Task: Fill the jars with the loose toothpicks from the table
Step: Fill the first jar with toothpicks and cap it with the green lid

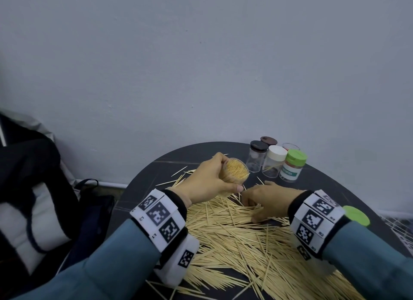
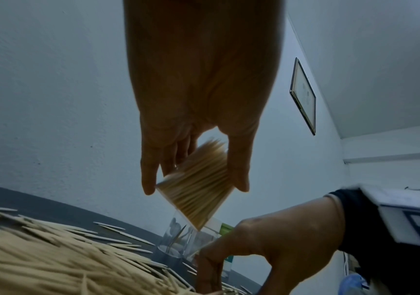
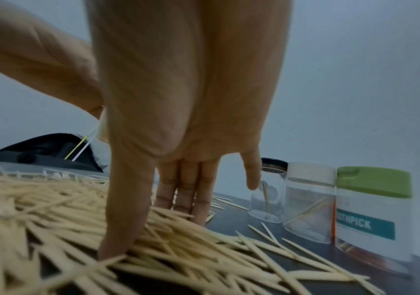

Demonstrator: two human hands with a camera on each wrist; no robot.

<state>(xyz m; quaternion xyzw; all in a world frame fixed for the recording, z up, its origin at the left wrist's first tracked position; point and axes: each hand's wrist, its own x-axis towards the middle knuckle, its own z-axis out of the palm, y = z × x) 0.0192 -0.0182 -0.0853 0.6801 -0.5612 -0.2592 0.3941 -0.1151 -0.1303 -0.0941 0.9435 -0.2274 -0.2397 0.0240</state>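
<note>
My left hand (image 1: 207,181) grips a clear lidless jar (image 1: 235,172) packed with toothpicks and holds it tilted above the table; the left wrist view shows the jar (image 2: 198,185) between thumb and fingers. My right hand (image 1: 266,201) reaches down onto the big pile of loose toothpicks (image 1: 234,237), just right of the jar. In the right wrist view its fingers (image 3: 178,195) are straight and its thumb presses on the pile (image 3: 52,219). I see no toothpick pinched.
Along the back edge of the dark round table (image 1: 156,172) stand a black-lidded jar (image 1: 257,157), a white-lidded jar (image 1: 274,161) and a green-lidded labelled jar (image 1: 292,167). A loose green lid (image 1: 357,215) lies at the right. A dark bag (image 1: 33,187) sits left of the table.
</note>
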